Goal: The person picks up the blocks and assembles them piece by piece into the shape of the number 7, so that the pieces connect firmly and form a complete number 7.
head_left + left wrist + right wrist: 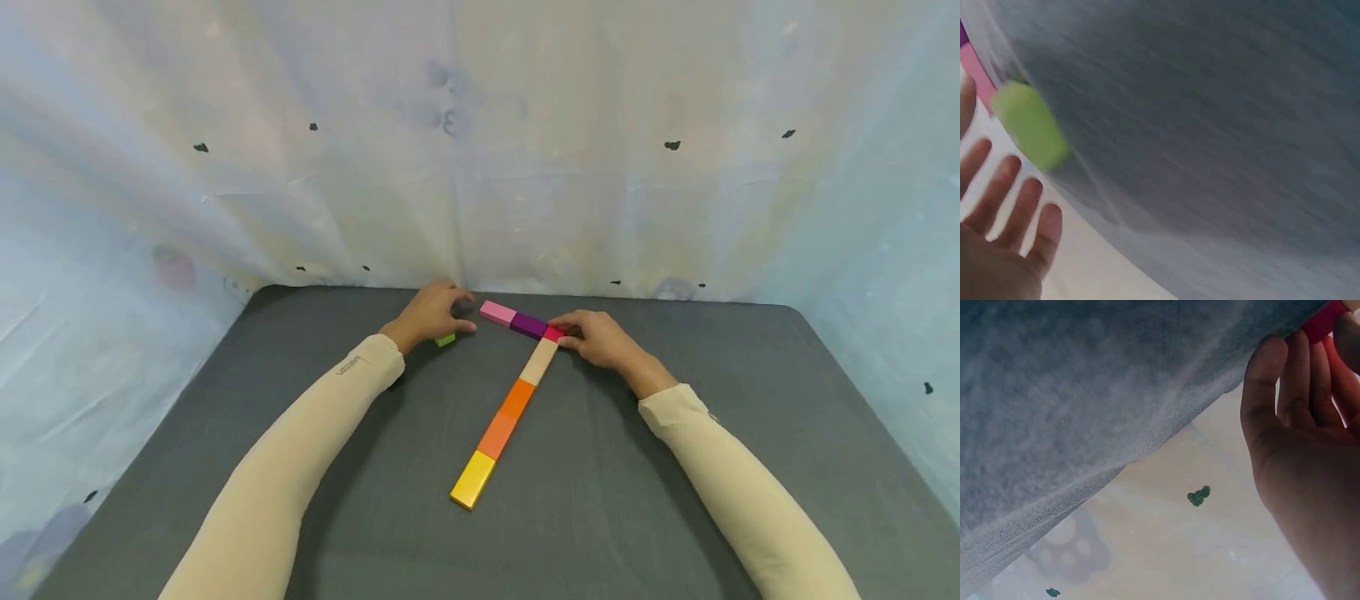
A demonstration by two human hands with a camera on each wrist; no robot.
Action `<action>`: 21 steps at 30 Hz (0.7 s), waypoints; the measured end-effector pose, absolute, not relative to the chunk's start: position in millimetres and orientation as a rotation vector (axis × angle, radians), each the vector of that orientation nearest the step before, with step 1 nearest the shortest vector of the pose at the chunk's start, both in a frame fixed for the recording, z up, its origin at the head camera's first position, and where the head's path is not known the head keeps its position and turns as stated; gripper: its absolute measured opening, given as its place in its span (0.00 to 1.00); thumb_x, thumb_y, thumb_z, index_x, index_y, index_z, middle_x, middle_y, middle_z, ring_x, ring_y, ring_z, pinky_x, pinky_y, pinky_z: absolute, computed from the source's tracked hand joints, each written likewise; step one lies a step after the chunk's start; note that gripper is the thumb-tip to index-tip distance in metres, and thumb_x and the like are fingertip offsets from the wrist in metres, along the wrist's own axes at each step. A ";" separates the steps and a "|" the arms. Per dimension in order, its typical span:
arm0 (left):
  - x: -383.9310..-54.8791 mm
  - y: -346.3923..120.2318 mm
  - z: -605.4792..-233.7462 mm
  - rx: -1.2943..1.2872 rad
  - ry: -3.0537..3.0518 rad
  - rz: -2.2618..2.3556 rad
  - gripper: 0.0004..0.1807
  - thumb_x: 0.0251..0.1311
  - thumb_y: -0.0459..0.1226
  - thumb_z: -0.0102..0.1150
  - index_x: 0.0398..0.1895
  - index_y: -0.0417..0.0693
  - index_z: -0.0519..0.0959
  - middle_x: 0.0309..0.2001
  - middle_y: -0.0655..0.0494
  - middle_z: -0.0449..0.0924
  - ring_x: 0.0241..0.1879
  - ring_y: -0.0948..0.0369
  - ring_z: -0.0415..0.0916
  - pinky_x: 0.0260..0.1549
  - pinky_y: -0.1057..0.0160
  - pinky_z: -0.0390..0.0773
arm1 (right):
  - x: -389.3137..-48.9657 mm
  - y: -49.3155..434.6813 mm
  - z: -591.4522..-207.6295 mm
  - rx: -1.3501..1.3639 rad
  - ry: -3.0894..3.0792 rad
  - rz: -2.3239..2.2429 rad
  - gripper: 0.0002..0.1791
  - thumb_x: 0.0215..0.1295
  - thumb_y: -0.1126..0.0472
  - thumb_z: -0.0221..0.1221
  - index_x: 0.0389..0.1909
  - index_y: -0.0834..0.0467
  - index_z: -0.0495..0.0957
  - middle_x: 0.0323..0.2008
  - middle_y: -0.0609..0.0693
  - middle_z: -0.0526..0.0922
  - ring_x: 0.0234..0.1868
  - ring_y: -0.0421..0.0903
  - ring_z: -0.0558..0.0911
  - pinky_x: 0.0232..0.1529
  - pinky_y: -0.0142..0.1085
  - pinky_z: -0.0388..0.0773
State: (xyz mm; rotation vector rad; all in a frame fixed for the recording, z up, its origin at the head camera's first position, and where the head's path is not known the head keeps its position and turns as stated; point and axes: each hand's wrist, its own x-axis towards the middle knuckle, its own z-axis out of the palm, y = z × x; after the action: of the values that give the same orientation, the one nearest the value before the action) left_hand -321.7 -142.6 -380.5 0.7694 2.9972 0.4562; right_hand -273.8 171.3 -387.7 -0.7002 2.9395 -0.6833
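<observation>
A row of flat blocks bends at a red block (553,333). My right hand (598,339) pinches that red block between thumb and fingers; in the right wrist view its red side (1321,324) shows by the fingertips. From there a purple block (529,324) and a pink block (498,312) run to the far left. My left hand (431,315) hovers with fingers spread beside the pink end, holding nothing. A green block (446,340) lies partly hidden under it; the left wrist view shows the green block (1035,128) apart from the fingers.
Toward the near side the row continues with a beige block (539,362), orange blocks (507,418) in two shades and a yellow block (473,480). The blocks lie on a dark grey cloth-covered table (637,500). A pale patterned curtain (525,208) hangs behind its far edge.
</observation>
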 end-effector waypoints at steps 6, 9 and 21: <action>-314.5 -177.5 -385.0 0.799 2.874 0.515 0.35 0.55 0.54 0.71 0.64 0.49 0.77 0.61 0.46 0.74 0.61 0.47 0.70 0.65 0.43 0.67 | -275.8 163.1 -388.3 -0.743 2.926 -0.682 0.22 0.72 0.60 0.58 0.65 0.57 0.75 0.56 0.58 0.83 0.55 0.54 0.82 0.59 0.52 0.77; -315.2 -187.4 -386.7 0.847 2.846 0.539 0.36 0.53 0.53 0.72 0.64 0.50 0.77 0.57 0.47 0.75 0.56 0.50 0.72 0.61 0.45 0.70 | -275.5 161.0 -386.4 -0.726 2.932 -0.696 0.22 0.71 0.60 0.59 0.65 0.57 0.76 0.56 0.58 0.83 0.55 0.55 0.82 0.59 0.52 0.77; -308.3 -208.7 -398.1 0.879 2.888 0.515 0.27 0.59 0.47 0.69 0.61 0.50 0.79 0.53 0.50 0.78 0.52 0.52 0.73 0.56 0.48 0.72 | -276.2 155.5 -389.8 -0.719 2.924 -0.688 0.22 0.72 0.60 0.58 0.65 0.57 0.75 0.56 0.58 0.83 0.55 0.54 0.83 0.60 0.51 0.77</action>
State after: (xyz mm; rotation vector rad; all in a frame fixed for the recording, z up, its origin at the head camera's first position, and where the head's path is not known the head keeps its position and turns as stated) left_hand -308.3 -208.7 -398.1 0.8789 2.8878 0.5146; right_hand -276.2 155.5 -389.8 -0.7190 2.9244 -0.6880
